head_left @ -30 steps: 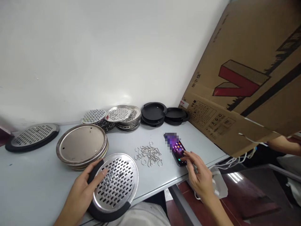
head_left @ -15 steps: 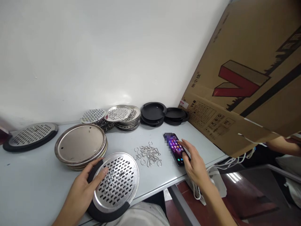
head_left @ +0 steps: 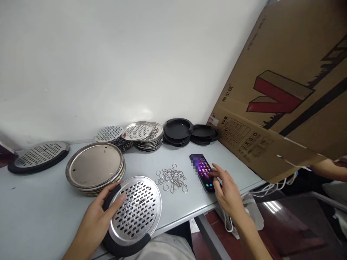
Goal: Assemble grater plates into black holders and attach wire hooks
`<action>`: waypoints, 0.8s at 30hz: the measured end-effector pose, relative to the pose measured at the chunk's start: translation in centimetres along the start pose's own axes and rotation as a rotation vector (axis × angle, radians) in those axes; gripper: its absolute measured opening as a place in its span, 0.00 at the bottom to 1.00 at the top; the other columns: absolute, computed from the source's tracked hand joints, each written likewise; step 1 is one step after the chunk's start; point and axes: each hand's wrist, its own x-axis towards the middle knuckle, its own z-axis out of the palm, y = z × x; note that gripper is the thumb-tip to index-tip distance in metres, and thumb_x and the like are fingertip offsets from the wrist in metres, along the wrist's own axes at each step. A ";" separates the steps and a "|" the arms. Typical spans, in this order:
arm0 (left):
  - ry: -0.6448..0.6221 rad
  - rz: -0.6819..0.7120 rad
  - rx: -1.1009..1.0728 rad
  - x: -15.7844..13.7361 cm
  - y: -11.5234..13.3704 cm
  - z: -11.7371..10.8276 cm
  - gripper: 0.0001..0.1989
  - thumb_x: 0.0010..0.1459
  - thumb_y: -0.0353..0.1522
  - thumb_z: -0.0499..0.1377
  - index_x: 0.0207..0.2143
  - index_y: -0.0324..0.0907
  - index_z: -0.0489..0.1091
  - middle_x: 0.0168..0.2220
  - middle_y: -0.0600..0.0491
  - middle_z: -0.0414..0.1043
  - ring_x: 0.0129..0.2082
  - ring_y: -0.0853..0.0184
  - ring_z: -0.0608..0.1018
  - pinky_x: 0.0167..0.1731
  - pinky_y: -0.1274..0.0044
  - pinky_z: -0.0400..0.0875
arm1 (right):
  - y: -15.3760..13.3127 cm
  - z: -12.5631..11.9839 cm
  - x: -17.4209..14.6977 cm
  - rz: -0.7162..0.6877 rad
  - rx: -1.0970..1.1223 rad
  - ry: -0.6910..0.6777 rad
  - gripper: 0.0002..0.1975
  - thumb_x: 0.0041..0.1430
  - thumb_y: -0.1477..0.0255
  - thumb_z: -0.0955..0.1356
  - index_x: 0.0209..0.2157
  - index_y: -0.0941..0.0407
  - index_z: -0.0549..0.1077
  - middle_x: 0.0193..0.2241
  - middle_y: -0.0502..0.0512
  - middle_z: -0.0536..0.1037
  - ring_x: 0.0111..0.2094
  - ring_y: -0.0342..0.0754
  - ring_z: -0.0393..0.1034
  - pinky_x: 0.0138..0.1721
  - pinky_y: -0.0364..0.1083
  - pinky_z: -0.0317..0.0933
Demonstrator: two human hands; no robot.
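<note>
My left hand grips the black rim of a round metal grater, its thumb on the slotted silver face. The grater is tilted at the table's front edge. My right hand hovers at the right side of a smartphone, fingers apart and bent over its lit screen. Whether a fingertip touches the glass I cannot tell. A heap of small metal rings and clips lies on the table between the grater and the phone.
Left of centre stands a stack of plain metal discs. Behind are slotted discs and black round holders. Another rimmed grater lies far left. A big cardboard box leans at right, above white cables. Another person's arm shows beyond.
My right hand has shifted slightly down and right over the phone, its fingers more bent. My left hand keeps its hold on the grater. The whole view has shifted a little.
</note>
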 end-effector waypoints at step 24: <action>0.017 0.011 0.015 0.0 -0.2 -0.1 0.34 0.47 0.51 0.66 0.53 0.45 0.70 0.48 0.48 0.78 0.48 0.54 0.79 0.46 0.72 0.76 | -0.6 -0.3 -1.7 -0.138 0.130 0.103 0.20 0.63 0.76 0.60 0.56 0.51 0.66 0.35 0.51 0.81 0.41 0.51 0.76 0.61 0.62 0.57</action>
